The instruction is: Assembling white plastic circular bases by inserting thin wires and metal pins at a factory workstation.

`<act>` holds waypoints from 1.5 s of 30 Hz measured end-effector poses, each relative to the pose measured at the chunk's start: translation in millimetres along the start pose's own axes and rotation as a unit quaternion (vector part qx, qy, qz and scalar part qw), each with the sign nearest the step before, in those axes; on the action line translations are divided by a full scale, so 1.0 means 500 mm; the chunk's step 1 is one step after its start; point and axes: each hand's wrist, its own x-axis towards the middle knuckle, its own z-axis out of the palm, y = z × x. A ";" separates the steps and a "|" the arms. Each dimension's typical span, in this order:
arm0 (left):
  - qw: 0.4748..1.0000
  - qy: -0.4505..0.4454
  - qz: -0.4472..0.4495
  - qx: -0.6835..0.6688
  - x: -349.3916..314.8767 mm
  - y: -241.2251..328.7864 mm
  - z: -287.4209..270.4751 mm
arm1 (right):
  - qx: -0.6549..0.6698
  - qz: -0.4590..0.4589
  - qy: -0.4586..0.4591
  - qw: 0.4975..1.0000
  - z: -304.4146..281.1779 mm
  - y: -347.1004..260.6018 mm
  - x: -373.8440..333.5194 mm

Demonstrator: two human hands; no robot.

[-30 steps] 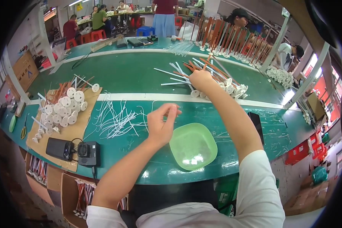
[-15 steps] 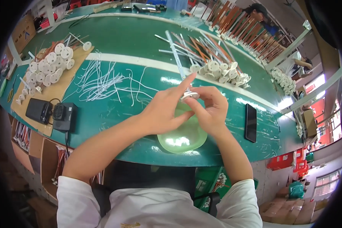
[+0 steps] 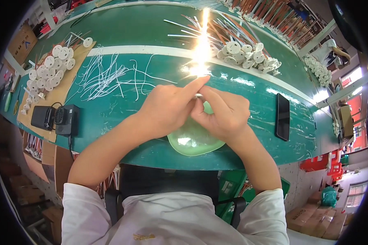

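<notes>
Over a translucent green bowl (image 3: 195,143), my two hands meet on one piece: a shiny stick (image 3: 205,30) with a white round disc (image 3: 198,95) at its near end. Bright glare washes out the stick, which points away from me. My left hand (image 3: 167,107) is closed around the disc end, index finger stretched along it. The thumb and index finger of my right hand (image 3: 227,112) pinch the disc from the other side. My fingers cover most of the disc. Thin white cords (image 3: 106,77) lie loose on the green table to the left.
Disc-ended sticks (image 3: 51,69) are heaped on cardboard at the left, beside a black boxy device (image 3: 67,119). Another pile of white discs (image 3: 243,55) lies beyond my hands. A black phone (image 3: 282,117) rests at the right. A person (image 3: 333,51) is at the far right.
My fingers have closed in more tightly over the disc, hiding more of it. The stick has tilted more upright and now glares brightly. The view has shifted slightly.
</notes>
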 end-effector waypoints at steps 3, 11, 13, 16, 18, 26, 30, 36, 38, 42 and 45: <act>1.000 0.015 0.015 0.002 -0.005 -0.007 -0.011 | -0.013 -0.013 0.002 1.000 0.005 0.004 0.001; 1.000 0.017 -0.009 -0.003 0.002 -0.023 -0.017 | 0.123 0.087 -0.097 0.984 -0.002 0.032 -0.003; 0.996 -0.003 -0.005 0.091 0.002 -0.014 -0.020 | 0.129 0.110 -0.084 0.982 0.006 0.019 -0.006; 0.994 0.012 -0.003 0.111 0.003 -0.014 -0.028 | 0.155 0.151 -0.055 0.975 0.011 0.012 -0.002; 0.995 0.028 0.005 0.100 0.008 -0.007 -0.039 | 0.252 0.234 -0.032 0.938 0.021 0.004 -0.011; 0.998 0.033 -0.045 0.005 0.011 -0.039 -0.036 | 0.321 0.389 -0.060 0.861 0.017 0.008 0.004; 0.979 0.106 -0.109 -0.136 0.019 -0.049 -0.034 | 0.135 0.173 -0.224 0.950 0.018 0.048 -0.004; 0.981 0.065 -0.096 -0.154 0.013 -0.043 -0.026 | 0.111 0.128 -0.337 0.926 0.019 0.035 0.001; 0.983 0.050 -0.096 -0.146 0.012 -0.041 -0.024 | 0.116 0.120 -0.349 0.922 0.020 0.035 -0.003; 0.984 0.020 -0.126 -0.126 0.016 -0.038 -0.024 | 0.100 0.126 -0.356 0.920 0.027 0.031 -0.006; 0.976 0.026 -0.141 -0.163 0.011 -0.035 -0.023 | 0.121 0.126 -0.318 0.932 0.014 0.020 -0.014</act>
